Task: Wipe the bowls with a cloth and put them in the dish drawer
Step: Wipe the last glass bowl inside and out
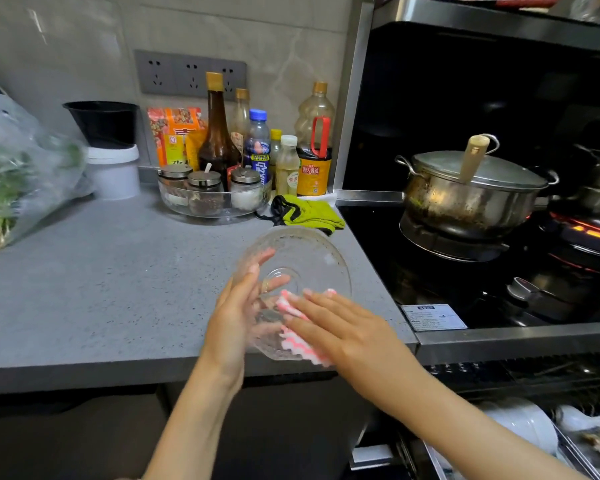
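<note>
Low centre of frame, above tabletop [101, 271] edge: tilted glass bowl [312, 258] between 2 hands; left hand [236, 306] cradling its side with straight fingers, right hand [340, 323] flat, pressing pink cloth [300, 346] on it.

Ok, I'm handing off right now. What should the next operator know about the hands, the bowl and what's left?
Left hand: straight fingers brace the glass bowl, held tilted above the counter near its front edge.
Right hand: flat, pressing the pink-and-white cloth against the bowl.
Dish drawer: open at lower right, white dishes inside.
Done: wiping of this bowl is under way.
Left: finish the wipe, then set the bowl in the drawer.
</note>
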A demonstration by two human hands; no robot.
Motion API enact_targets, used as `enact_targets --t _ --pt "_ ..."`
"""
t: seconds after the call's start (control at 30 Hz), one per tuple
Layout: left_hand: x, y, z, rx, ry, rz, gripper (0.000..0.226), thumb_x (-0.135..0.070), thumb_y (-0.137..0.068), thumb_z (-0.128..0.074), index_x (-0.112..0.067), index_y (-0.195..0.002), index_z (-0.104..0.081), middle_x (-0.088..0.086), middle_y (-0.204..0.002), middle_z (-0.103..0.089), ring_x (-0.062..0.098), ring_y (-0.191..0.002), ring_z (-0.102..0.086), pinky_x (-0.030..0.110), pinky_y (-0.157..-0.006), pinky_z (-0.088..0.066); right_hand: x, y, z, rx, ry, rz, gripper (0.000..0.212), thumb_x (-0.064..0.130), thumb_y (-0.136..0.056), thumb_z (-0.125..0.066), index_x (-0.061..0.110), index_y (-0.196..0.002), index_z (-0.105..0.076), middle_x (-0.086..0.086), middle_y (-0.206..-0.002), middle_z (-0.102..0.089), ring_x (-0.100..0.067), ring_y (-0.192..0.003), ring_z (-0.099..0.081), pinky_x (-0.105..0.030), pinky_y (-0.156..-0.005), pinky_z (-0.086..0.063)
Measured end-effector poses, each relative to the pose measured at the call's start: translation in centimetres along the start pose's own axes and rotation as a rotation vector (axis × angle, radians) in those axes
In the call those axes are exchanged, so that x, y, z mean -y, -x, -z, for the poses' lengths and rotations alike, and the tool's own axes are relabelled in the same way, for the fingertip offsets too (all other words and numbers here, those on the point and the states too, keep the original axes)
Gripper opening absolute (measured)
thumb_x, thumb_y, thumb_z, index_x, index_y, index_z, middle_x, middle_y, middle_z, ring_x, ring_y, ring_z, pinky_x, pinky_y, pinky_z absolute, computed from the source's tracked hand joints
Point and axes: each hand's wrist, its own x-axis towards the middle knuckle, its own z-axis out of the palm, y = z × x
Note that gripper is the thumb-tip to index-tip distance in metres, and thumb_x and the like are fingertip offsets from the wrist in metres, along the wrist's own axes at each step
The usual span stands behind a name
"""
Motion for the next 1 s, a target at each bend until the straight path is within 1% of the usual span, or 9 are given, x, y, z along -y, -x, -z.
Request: enact_targets --t 0.13,0.2,0.3,0.43,0.5,0.67,0.77,0.87,1.0 --pt "0.3 0.4 -0.5 -0.008 0.037 0.012 0.048 -0.049 -0.078 -0.052 -0.036 -0.123 -0.059 0.001 -0.116 -0.069 0.014 -0.107 -0.065 0.035 -0.081 -0.051 -0.2 0.0 -0.2 -0.044 0.076 -0.010 0.038 0.009 -0.090 -0.049 0.010 -0.125 -0.064 -0.008 -0.137 -0.055 -0.021 -0.121 -0.058 -0.036 -0.104 -0.043" --pt "1.3 0.9 -2.2 -0.063 0.131 0.014 0.048 -0.039 -0.076 -0.064 -0.034 -0.123 -0.058 0.000 -0.116 -0.069 0.016 -0.106 -0.066 0.034 -0.082 -0.050 1.4 -0.7 -0.6 -0.080 0.012 -0.101 0.045 0.007 -0.079 -0.066 0.010 -0.124 -0.065 -0.007 -0.133 -0.059 -0.019 -0.112 -0.064 -0.033 -0.093 -0.052" --pt "2.1 0.9 -3.4 -0.134 0.206 0.042 0.029 -0.033 -0.094 -0.048 -0.034 -0.121 -0.060 0.001 -0.116 -0.069 0.019 -0.108 -0.065 0.033 -0.078 -0.052 2.7 -1.1 -0.9 -0.070 -0.091 -0.196 0.071 0.003 -0.057 -0.084 0.009 -0.125 -0.063 -0.006 -0.132 -0.060 -0.016 -0.106 -0.067 -0.027 -0.081 -0.056" --pt "0.8 -0.1 -1.2 -0.051 0.045 0.047 0.043 -0.048 -0.085 -0.041 -0.032 -0.120 -0.060 0.007 -0.113 -0.070 0.019 -0.105 -0.067 0.035 -0.079 -0.052 0.2 0.0 -0.1 -0.085 0.048 -0.027 0.030 0.012 -0.095 -0.053 0.011 -0.122 -0.066 -0.007 -0.133 -0.059 -0.020 -0.115 -0.062 -0.036 -0.096 -0.051" --pt "0.4 -0.1 -0.7 -0.016 0.003 0.021 0.049 -0.051 -0.080 -0.042 -0.033 -0.122 -0.060 0.006 -0.114 -0.070 0.015 -0.109 -0.065 0.033 -0.077 -0.052 -0.7 0.1 0.1 -0.105 0.123 -0.009 0.036 0.014 -0.102 -0.037 0.012 -0.118 -0.069 -0.006 -0.130 -0.061 -0.020 -0.114 -0.063 -0.038 -0.100 -0.047" --pt "1.0 0.7 -2.8 -0.077 0.068 -0.017 0.049 -0.049 -0.072 -0.065 -0.039 -0.120 -0.060 -0.002 -0.120 -0.067 0.017 -0.114 -0.062 0.039 -0.091 -0.048 1.2 -1.2 -0.2 -0.214 0.029 -0.141 0.029 0.011 -0.087 -0.057 0.011 -0.113 -0.071 -0.006 -0.124 -0.065 -0.018 -0.105 -0.067 -0.033 -0.087 -0.055" --pt "1.2 0.6 -3.3 -0.109 0.138 0.054 0.033 -0.043 -0.090 -0.051 -0.035 -0.120 -0.062 0.003 -0.120 -0.067 0.018 -0.111 -0.063 0.032 -0.085 -0.053 2.6 -1.5 -0.6 -0.196 -0.055 -0.216 0.050 0.011 -0.069 -0.071 0.013 -0.119 -0.068 -0.001 -0.127 -0.064 -0.011 -0.105 -0.066 -0.021 -0.082 -0.050" --pt "0.4 -0.1 -1.5 -0.026 0.077 0.145 0.036 -0.040 -0.098 -0.036 -0.027 -0.119 -0.062 0.012 -0.110 -0.071 0.022 -0.101 -0.067 0.039 -0.087 -0.051 1.6 -0.7 -0.8 -0.131 -0.006 -0.115 0.040 0.009 -0.080 -0.065 0.013 -0.120 -0.068 -0.004 -0.130 -0.062 -0.016 -0.111 -0.064 -0.030 -0.090 -0.053" --pt "0.1 0.1 -0.5 0.015 -0.009 0.098 0.039 -0.048 -0.089 -0.042 -0.033 -0.120 -0.062 0.006 -0.106 -0.072 0.014 -0.095 -0.068 0.036 -0.081 -0.048 0.0 -0.1 -0.2 -0.129 0.121 -0.059 0.032 0.013 -0.089 -0.048 0.013 -0.107 -0.074 -0.006 -0.124 -0.065 -0.021 -0.106 -0.067 -0.037 -0.093 -0.053"
